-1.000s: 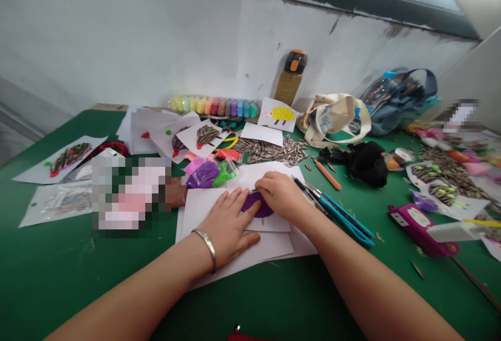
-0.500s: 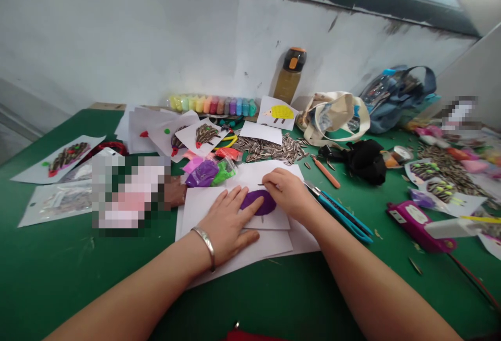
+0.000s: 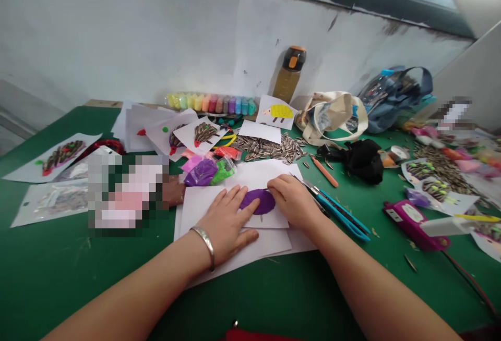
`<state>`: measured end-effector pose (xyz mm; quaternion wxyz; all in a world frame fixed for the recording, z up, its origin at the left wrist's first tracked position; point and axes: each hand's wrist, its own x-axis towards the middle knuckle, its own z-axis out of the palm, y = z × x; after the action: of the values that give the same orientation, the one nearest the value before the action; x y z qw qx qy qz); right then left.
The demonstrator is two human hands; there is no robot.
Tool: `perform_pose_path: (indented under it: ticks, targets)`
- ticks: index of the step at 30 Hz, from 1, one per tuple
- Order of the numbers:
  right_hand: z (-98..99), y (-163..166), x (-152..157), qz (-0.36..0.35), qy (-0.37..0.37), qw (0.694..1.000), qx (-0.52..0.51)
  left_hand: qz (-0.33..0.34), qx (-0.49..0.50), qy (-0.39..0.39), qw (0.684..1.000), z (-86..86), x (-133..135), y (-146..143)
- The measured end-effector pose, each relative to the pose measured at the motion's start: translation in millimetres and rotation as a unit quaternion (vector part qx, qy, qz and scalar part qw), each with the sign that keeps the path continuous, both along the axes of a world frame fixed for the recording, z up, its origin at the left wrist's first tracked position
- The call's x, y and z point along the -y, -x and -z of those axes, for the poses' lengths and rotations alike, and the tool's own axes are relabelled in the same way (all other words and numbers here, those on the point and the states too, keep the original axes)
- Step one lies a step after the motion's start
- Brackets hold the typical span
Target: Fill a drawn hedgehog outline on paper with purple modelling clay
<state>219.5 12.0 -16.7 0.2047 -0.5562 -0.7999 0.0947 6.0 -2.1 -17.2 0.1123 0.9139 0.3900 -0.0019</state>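
My left hand [image 3: 229,223] lies open and flat on a white sheet [image 3: 203,200]. A silver bangle is on its wrist, and its index finger rests on the left edge of a flat purple clay shape [image 3: 260,201]. My right hand [image 3: 293,199] is at the right edge of the clay with its fingers curled into a pinch. What the pinch holds is too small to make out. The sheet lies on more white paper on the green table [image 3: 78,278].
Behind the paper are a pile of sunflower seeds [image 3: 270,148] and purple and green clay bags [image 3: 207,171]. A blue tool [image 3: 340,213], an orange pencil [image 3: 325,172] and a magenta glue gun [image 3: 415,219] lie to the right. Clay pots [image 3: 211,104], a bottle [image 3: 288,74] and bags [image 3: 332,114] line the wall.
My right hand has slid off the top of the purple clay to its right edge, so more of the clay shows. My left hand has stayed flat on the sheet.
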Motion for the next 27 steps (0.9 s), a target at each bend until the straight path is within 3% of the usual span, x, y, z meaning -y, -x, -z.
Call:
perform_pose_path:
  ticks: [4, 11, 17, 23, 27]
  targets:
    - [3.1, 0.6, -0.9, -0.018, -0.027, 0.999, -0.001, -0.004, -0.006, 0.011, 1.0, -2.9, 0.3, -0.6]
    - [2.5, -5.5, -1.1, -0.052, -0.011, 0.998, 0.029, -0.003, -0.001, 0.003, 1.0, 1.7, 0.2, 0.9]
    - [2.1, -7.9, -1.6, -0.033, -0.039, 0.998, 0.044, 0.0, 0.006, -0.013, 1.0, 5.4, 0.4, 1.6]
    - [0.6, -8.3, -0.9, -0.065, -0.033, 0.994, 0.087, 0.0, -0.001, -0.012, 1.0, 2.4, 0.1, 0.4]
    - [-1.3, -12.2, 0.6, -0.047, -0.042, 0.996, 0.056, 0.0, -0.003, -0.015, 1.0, 4.8, 0.0, 1.2]
